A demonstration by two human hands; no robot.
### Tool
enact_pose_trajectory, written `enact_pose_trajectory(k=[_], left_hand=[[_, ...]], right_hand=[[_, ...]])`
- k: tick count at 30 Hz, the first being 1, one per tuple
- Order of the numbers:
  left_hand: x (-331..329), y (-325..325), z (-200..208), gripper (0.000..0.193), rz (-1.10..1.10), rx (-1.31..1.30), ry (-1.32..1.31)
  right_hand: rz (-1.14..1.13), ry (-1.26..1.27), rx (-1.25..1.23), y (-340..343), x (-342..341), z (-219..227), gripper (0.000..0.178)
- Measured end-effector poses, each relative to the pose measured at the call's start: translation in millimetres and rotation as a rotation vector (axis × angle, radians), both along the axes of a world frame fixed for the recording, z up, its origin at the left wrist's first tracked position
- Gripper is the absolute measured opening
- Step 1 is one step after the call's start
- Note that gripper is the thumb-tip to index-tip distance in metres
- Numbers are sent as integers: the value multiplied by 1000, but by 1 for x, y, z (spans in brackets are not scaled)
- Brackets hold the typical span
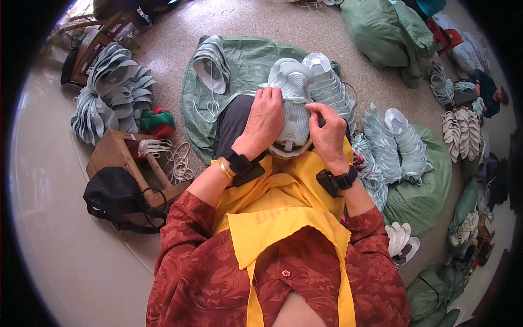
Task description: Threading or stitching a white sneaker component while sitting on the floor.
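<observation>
The pale grey shoe upper sits on the person's lap, over the yellow apron. Left hand lies flat along its left side, fingers closed over the edge. Right hand pinches its right edge, fingers narrow. Just beyond, a stack of matching uppers rests on the green sack; a wooden stool stands to the left.

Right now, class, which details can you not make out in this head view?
- Head view: left hand and right hand cover part of the grey shoe upper.
- Its lower end is hidden by the yellow apron.
- The far stacks near the rim are too small and bent.
</observation>
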State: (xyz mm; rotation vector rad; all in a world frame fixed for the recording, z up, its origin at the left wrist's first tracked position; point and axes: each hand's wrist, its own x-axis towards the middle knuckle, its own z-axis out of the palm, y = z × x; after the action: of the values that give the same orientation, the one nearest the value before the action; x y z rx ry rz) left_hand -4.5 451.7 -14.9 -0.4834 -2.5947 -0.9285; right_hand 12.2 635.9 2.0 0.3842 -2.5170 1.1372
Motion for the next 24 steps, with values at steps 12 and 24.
enact_pose_trajectory(k=[12,24], left_hand=[[-1,-4,-1,16,-9,84,-37],[5,-7,1,21,-1,248,-76]], right_hand=[[113,23,431,-2,-22,8,5],[251,-59,96,-34,-5,23,11]])
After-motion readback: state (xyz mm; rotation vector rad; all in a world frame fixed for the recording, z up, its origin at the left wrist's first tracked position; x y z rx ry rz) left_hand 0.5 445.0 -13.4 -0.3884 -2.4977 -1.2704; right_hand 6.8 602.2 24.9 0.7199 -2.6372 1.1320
